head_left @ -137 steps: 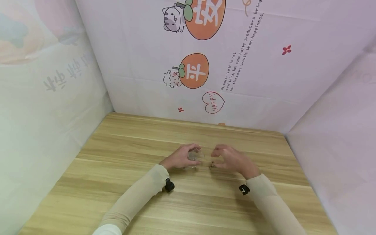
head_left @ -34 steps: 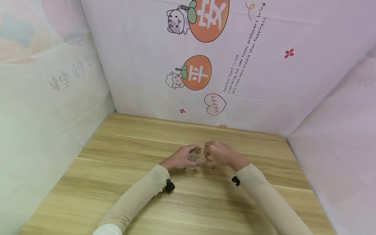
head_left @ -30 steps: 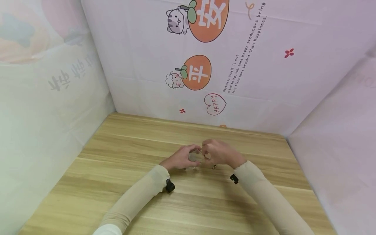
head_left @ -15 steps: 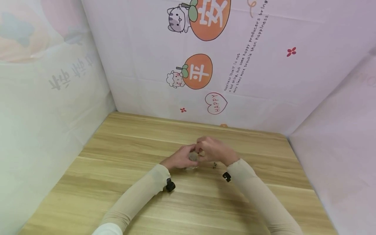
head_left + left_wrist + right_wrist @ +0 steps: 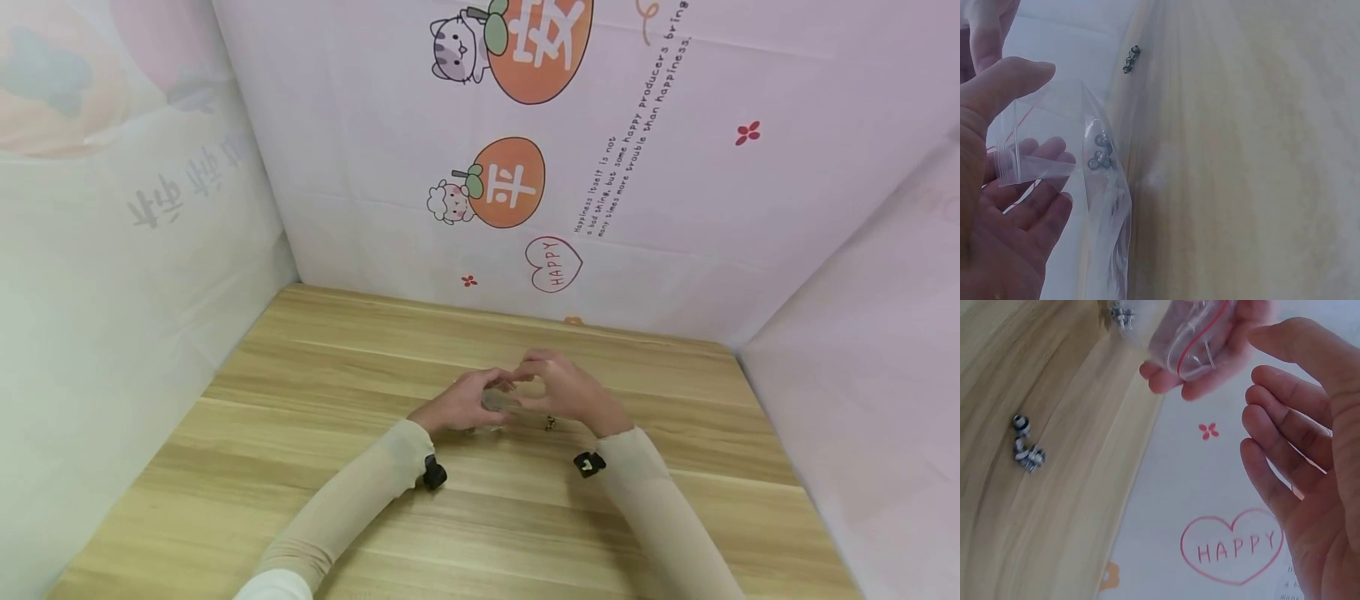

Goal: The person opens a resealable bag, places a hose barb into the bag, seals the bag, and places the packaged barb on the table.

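Wood-grain tabletop [image 5: 495, 533]; white back wall [image 5: 360, 150] with printed fruit [image 5: 512, 183]; pale side walls [image 5: 120, 333].

Partly hidden, partly cropped

In the head view, the left hand [image 5: 459, 405] hides much of the clear bag [image 5: 496, 401]; the metal parts [image 5: 550, 423] to its right are too small to identify. The right wrist view crops the right hand [image 5: 1335, 487].

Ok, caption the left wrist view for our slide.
Left hand holds a clear bag of small parts; more parts lie on the table.
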### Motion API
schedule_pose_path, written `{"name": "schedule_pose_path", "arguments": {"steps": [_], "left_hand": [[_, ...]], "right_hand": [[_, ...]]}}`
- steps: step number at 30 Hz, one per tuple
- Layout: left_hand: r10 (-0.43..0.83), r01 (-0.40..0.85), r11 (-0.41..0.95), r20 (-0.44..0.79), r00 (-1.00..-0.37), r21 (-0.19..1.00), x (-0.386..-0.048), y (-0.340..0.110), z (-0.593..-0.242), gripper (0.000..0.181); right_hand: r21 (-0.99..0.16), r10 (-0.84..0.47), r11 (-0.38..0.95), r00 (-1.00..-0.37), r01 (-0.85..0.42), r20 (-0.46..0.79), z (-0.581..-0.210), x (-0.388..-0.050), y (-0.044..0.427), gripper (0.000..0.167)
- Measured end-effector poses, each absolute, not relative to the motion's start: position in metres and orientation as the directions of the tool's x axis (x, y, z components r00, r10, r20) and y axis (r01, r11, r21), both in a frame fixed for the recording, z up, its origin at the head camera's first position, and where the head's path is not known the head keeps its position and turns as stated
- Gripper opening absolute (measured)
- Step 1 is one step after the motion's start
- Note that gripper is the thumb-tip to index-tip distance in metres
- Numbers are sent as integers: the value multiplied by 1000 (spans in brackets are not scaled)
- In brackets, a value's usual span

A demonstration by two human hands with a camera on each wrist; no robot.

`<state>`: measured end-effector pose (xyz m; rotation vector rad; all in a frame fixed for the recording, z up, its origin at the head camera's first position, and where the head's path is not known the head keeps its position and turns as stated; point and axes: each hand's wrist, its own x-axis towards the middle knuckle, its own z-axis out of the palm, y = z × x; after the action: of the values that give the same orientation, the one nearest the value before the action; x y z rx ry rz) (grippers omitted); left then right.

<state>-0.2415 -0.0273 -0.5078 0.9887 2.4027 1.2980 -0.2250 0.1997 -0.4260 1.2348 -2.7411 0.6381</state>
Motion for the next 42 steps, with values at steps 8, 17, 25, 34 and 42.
{"name": "schedule_pose_path", "arguments": {"steps": [8,17,25,34,42], "left_hand": [[647,442,421,79,-758,792,-239,-26,-505,70],[655,468,407,106,-748,785,-241,-26,-506,70],[650,454,408,97,-754,792,-241,-24,-506,71],[645,449,409,97,-758,794,-241,-25,-505,71],[642,444,404,98,-761,800,-242,-26,-506,70]], "right_hand": [[-373,-621,669,-759,-643,196,-438,-215,223,26],[-374,-566,736,-816,-564,118,-464,-217,249,27],[-379,-575,736,-813,-561,89,-472,-223,260,24],[-387,-600,733,-800,-559,19,-475,-232,262,12],[-379,-599,741,-801,-554,-2,-477,-235,261,11]]}}
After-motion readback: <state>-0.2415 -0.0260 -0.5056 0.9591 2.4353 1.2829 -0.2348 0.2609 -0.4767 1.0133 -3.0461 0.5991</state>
